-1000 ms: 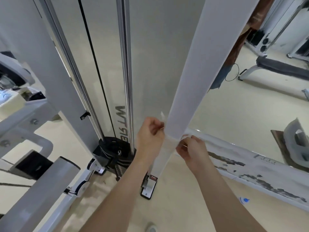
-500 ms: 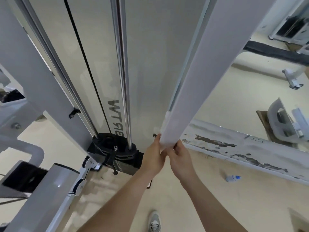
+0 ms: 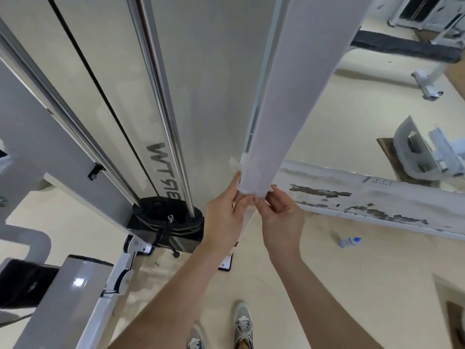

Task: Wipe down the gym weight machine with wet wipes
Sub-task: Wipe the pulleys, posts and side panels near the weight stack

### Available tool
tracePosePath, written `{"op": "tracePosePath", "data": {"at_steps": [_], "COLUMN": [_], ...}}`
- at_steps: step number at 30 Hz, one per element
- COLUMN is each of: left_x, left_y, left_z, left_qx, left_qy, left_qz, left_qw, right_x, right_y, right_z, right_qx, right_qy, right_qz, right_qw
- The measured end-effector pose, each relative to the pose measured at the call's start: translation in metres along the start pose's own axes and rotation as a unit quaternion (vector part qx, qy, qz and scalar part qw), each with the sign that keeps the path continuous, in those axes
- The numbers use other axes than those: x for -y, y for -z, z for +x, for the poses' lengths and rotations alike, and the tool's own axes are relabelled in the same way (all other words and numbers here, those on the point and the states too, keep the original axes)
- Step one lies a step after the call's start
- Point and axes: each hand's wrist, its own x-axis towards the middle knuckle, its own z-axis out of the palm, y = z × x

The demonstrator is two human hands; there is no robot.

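Observation:
The weight machine's white upright post (image 3: 297, 96) runs from the top right down to the floor in the middle of the head view. A thin white wet wipe (image 3: 251, 183) is wrapped around the post low down. My left hand (image 3: 222, 217) pinches the wipe's left end and my right hand (image 3: 281, 217) pinches its right end, fingertips nearly meeting in front of the post. Left of the post are the machine's pale back panel (image 3: 208, 71), two chrome guide rods (image 3: 161, 96) and the black weight stack (image 3: 167, 222).
A small white bottle with a blue cap (image 3: 348, 241) lies on the cream floor to the right. A long beam with peeling paint (image 3: 377, 200) crosses behind it. A grey padded arm (image 3: 63, 298) sticks out at lower left. My two shoes (image 3: 241, 323) are at the bottom.
Both hands slid the wipe down the post, then stayed low with fingertips together. The camera tilted further down, bringing my shoes and the bottle into view.

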Motion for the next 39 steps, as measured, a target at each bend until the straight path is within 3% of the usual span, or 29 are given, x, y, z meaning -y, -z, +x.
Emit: {"op": "tracePosePath", "data": {"at_steps": [3,8,15,20,26,30,33,37,39], "left_x": [0.027,0.065,0.158,0.225,0.309,0.369,0.437,0.531,0.569], "left_y": [-0.006,-0.018,-0.062,-0.090,-0.159,-0.212,-0.242,-0.285,-0.305], "left_z": [-0.001,0.003,-0.009,-0.015,-0.027,-0.034,-0.046,-0.070,-0.083], "left_qx": [0.019,0.045,0.014,-0.047,-0.151,-0.224,-0.186,-0.082,-0.053], "left_qy": [-0.004,-0.014,0.021,-0.003,-0.123,-0.203,-0.205,-0.081,-0.108], "left_qz": [0.135,0.270,0.273,0.193,0.109,0.090,0.109,0.359,0.370], "left_qw": [0.991,0.962,0.962,0.980,0.975,0.949,0.955,0.926,0.921], "right_x": [-0.029,-0.074,-0.178,-0.246,-0.349,-0.414,-0.462,-0.504,-0.528], "right_y": [0.001,0.005,0.004,0.001,-0.005,-0.001,0.002,0.002,0.002], "right_z": [0.008,0.023,0.038,0.043,0.060,0.083,0.095,0.109,0.116], "right_qx": [0.012,0.036,0.063,0.057,0.039,0.074,0.097,0.120,0.129], "right_qy": [0.000,0.004,0.003,0.034,0.078,0.134,0.150,0.198,0.206], "right_qz": [-0.095,-0.184,-0.175,-0.078,-0.009,-0.051,-0.079,-0.091,-0.096], "right_qw": [0.995,0.982,0.983,0.995,0.996,0.987,0.981,0.969,0.965]}}
